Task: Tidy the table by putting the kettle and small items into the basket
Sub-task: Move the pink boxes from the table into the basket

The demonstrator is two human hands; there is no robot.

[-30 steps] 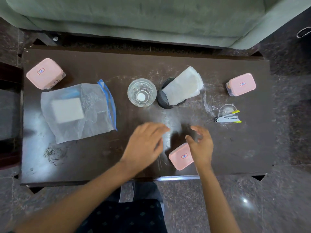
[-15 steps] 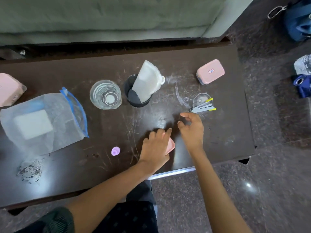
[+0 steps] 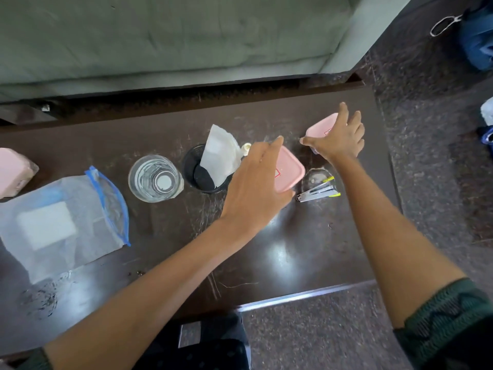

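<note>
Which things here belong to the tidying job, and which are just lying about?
Job:
near pink box, gripped by left hand
far pink box, under right hand
third pink box
stapler
glass
black cup with paper
zip bag

Lying about:
sofa
blue bag on the floor

No kettle or basket shows.

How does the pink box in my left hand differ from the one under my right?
The nearer pink box is gripped by the left hand and shows most of its lid; the farther pink box is mostly covered by the spread right hand. The nearer one is by the stapler, the farther sits deeper on the table. Both are pink, rounded squares.
</note>
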